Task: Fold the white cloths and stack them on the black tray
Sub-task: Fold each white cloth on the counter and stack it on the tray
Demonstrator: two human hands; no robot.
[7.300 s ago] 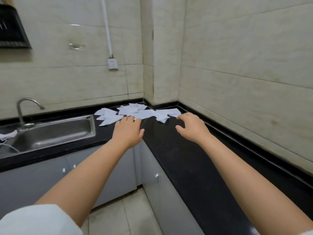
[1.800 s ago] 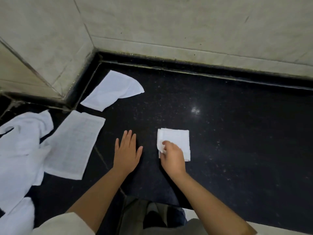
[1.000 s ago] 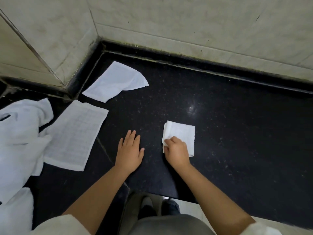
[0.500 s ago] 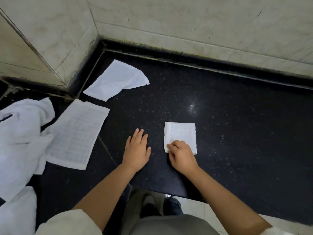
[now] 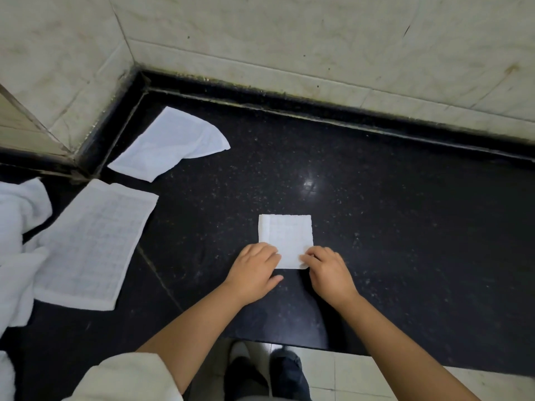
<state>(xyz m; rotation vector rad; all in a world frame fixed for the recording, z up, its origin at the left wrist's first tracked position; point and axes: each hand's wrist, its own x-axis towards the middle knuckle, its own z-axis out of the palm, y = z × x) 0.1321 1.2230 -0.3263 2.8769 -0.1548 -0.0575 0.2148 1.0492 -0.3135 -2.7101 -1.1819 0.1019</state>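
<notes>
A small folded white cloth (image 5: 286, 235) lies as a neat square on the black counter (image 5: 405, 241), near its front edge. My left hand (image 5: 253, 272) rests on the cloth's near left corner and my right hand (image 5: 328, 270) on its near right corner, fingers curled on the near edge. A flat unfolded white cloth (image 5: 92, 244) lies to the left. Another loosely half-folded white cloth (image 5: 170, 143) sits in the back corner. No black tray is in view.
A heap of crumpled white cloths (image 5: 17, 247) fills the far left edge. Beige tiled walls (image 5: 289, 33) border the counter at the back and left. Below the counter's front edge I see the pale floor (image 5: 362, 371) and my shoes.
My left hand has moved right from the bare counter onto the folded cloth's near left corner. My right hand has shifted to the near right corner. The cloth stays in place.
</notes>
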